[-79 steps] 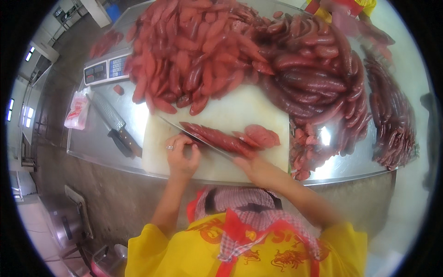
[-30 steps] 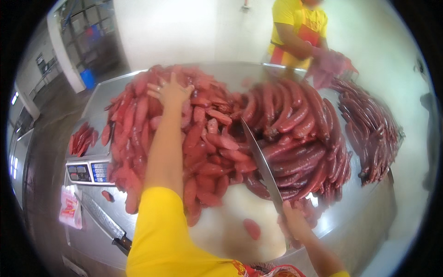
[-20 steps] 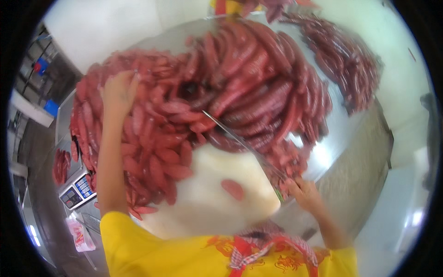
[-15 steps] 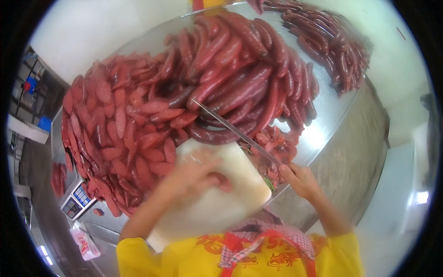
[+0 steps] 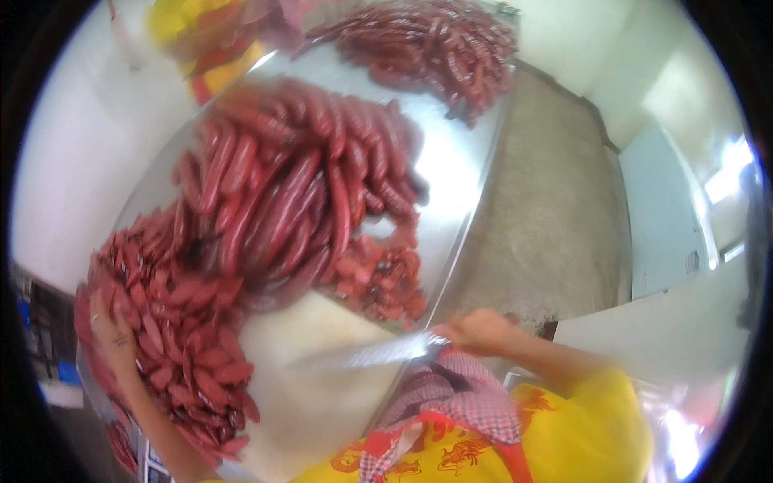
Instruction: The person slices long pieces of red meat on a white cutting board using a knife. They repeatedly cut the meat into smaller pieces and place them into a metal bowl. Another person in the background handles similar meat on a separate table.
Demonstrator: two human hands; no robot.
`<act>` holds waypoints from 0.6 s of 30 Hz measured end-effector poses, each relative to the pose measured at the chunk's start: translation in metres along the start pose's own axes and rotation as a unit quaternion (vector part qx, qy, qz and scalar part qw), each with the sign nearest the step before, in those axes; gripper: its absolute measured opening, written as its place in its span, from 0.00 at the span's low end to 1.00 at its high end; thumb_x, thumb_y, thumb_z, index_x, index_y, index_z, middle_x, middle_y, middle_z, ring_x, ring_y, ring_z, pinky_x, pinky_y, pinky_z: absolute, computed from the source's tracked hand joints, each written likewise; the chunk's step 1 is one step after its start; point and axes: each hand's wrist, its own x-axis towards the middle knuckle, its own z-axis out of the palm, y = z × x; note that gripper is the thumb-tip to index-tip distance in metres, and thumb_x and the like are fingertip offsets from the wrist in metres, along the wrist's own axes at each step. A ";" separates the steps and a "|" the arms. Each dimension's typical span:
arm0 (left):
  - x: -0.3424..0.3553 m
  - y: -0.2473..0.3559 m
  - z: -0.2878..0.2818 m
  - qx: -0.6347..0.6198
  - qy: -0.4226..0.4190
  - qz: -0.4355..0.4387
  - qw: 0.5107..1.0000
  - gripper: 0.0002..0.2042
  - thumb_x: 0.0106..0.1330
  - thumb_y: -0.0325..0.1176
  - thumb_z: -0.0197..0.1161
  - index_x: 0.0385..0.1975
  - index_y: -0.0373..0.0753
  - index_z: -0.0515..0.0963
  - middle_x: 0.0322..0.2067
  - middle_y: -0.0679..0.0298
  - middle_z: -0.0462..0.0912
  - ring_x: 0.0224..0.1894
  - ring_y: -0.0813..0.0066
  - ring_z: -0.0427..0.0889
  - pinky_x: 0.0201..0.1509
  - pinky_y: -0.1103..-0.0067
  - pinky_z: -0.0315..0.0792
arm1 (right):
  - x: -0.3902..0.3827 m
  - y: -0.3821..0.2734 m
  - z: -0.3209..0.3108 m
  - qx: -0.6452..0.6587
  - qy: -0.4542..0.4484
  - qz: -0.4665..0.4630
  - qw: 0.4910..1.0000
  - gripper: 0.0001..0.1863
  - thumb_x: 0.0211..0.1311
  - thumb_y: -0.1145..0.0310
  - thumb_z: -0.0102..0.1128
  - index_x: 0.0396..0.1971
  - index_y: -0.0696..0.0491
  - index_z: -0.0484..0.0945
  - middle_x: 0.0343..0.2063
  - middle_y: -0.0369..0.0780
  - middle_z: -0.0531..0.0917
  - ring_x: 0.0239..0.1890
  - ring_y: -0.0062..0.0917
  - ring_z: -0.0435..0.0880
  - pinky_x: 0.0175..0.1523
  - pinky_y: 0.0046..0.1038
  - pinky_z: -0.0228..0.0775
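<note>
My left hand [image 5: 113, 334], blurred, reaches onto the pile of sliced red sausage [image 5: 193, 374] at the lower left; its fingers are too indistinct to read. My right hand [image 5: 475, 332] grips a long knife [image 5: 362, 354], whose blurred blade extends leftward over the white cutting board [image 5: 290, 402]. Behind the board lies a heap of whole, curved dark-red sausages [image 5: 274, 185]. Small red cut pieces [image 5: 378, 274] sit between that heap and the table's near edge.
Another bundle of thinner sausages [image 5: 419, 48] lies at the back of the steel table [image 5: 451, 177]. A co-worker in yellow and red [image 5: 209, 32] stands beyond it. Concrete floor [image 5: 547, 225] and a pale panel [image 5: 660, 217] are at the right, white wall at left.
The view has swung rightward. My left hand went from over the board to the sliced pile. The knife, earlier over the sausages, has dropped to a level position over the board.
</note>
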 end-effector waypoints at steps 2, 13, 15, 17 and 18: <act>0.028 0.013 -0.002 -0.067 0.078 0.041 0.994 0.18 0.69 0.30 0.52 0.57 0.29 0.69 0.56 0.49 0.74 0.62 0.53 0.69 0.68 0.67 0.59 | 0.025 -0.026 0.015 0.077 0.008 -0.016 0.997 0.29 0.71 0.44 0.37 0.44 0.55 0.77 0.36 0.53 0.82 0.40 0.48 0.83 0.41 0.45 0.76; 0.023 0.349 -0.036 -0.335 -0.088 0.153 0.926 0.16 0.59 0.26 0.63 0.48 0.31 0.76 0.54 0.49 0.75 0.57 0.52 0.73 0.63 0.66 0.65 | -0.086 0.055 -0.213 0.061 0.569 -0.351 0.741 0.15 0.67 0.60 0.55 0.29 0.57 0.74 0.22 0.46 0.77 0.26 0.41 0.80 0.32 0.35 0.73; 0.016 0.417 -0.046 -0.407 -0.083 0.182 0.891 0.14 0.59 0.23 0.62 0.46 0.31 0.77 0.49 0.53 0.79 0.51 0.60 0.78 0.57 0.70 0.71 | -0.137 0.125 -0.235 0.152 0.672 -0.323 0.649 0.14 0.69 0.61 0.53 0.29 0.57 0.75 0.24 0.43 0.80 0.24 0.31 0.79 0.31 0.29 0.71; 0.001 0.486 -0.051 -0.504 -0.147 0.147 0.838 0.14 0.59 0.23 0.62 0.45 0.30 0.77 0.47 0.55 0.80 0.47 0.65 0.80 0.53 0.73 0.73 | -0.167 0.215 -0.223 0.343 0.697 -0.295 0.557 0.17 0.72 0.59 0.50 0.27 0.56 0.76 0.25 0.39 0.81 0.23 0.21 0.76 0.30 0.24 0.68; -0.010 0.522 -0.046 -0.539 -0.187 0.137 0.810 0.13 0.59 0.22 0.62 0.45 0.30 0.78 0.45 0.58 0.81 0.44 0.72 0.81 0.49 0.77 0.74 | -0.172 0.272 -0.208 0.329 0.719 -0.234 0.565 0.21 0.73 0.56 0.47 0.25 0.55 0.76 0.23 0.39 0.81 0.23 0.21 0.77 0.30 0.24 0.69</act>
